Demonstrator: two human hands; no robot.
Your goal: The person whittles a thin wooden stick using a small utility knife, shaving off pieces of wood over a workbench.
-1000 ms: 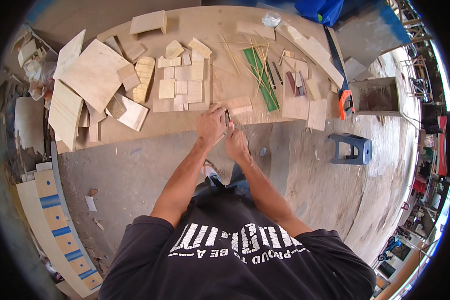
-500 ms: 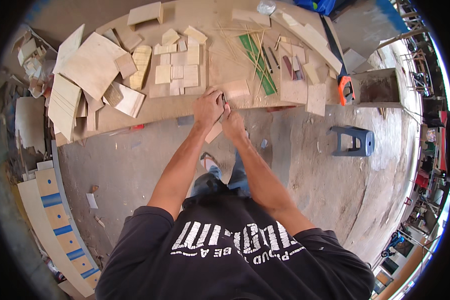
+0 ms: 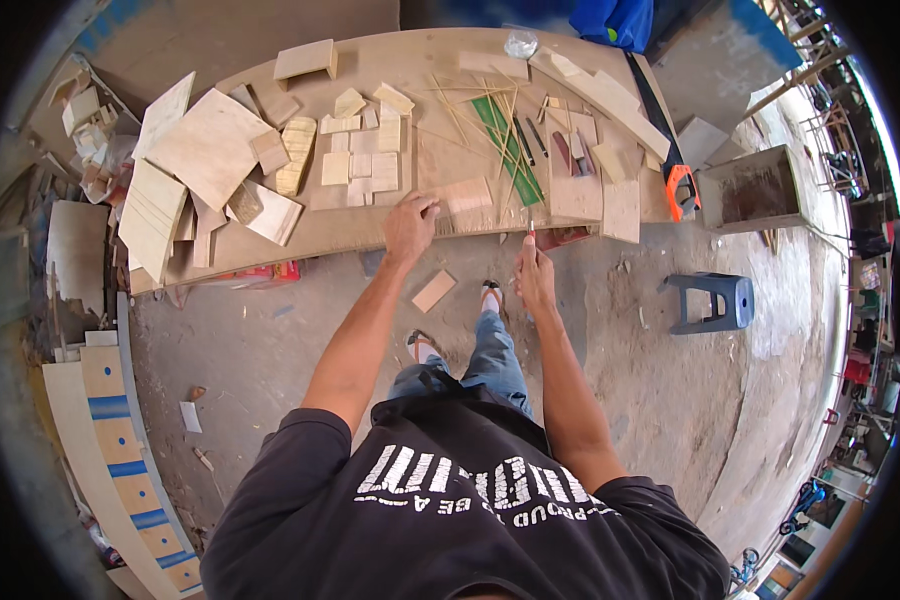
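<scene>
At the front edge of the workbench [image 3: 350, 222], a thin rectangular piece of wood [image 3: 467, 195] lies flat. My left hand [image 3: 410, 230] is closed at its left end, fingers curled onto it; the exact grip is partly hidden. Farther right, just off the bench edge, my right hand [image 3: 536, 282] is closed around a slim knife-like tool [image 3: 531, 222] whose narrow tip points away from me. Beyond the left hand, small wood blocks [image 3: 360, 165] sit arranged on a square board. A green ruler-like strip [image 3: 505, 150] lies under several thin sticks [image 3: 460, 105].
Wood offcuts [image 3: 205, 150] pile up on the left. A handsaw with an orange handle [image 3: 681, 192] rests at the bench's right end, by an open box [image 3: 755, 190]. A blue stool [image 3: 712, 302] stands on the floor, and a loose wood piece [image 3: 433, 292] lies near my feet.
My hands were together at the wood piece's left end. The right hand has since moved away to the right and back with the slim tool; the left stays by the wood.
</scene>
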